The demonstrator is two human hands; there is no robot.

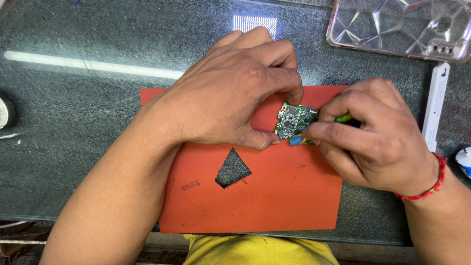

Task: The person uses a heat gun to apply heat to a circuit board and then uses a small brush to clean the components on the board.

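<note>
A small green circuit board (296, 120) lies on an orange mat (274, 196) that has a triangular hole cut in it. My left hand (230, 91) pins the board from the left, thumb and fingertips on its edges. My right hand (368, 132) comes in from the right, pinching a thin tool with a green grip (343, 118) and a blue tip (296, 141) against the board's lower right corner. A red thread band circles my right wrist.
The mat rests on a dark speckled glass-topped counter (73, 122). A clear faceted phone case (402, 27) lies at the back right. A white plastic strip (435, 105) stands beside my right hand. A round object (5, 112) sits at the left edge.
</note>
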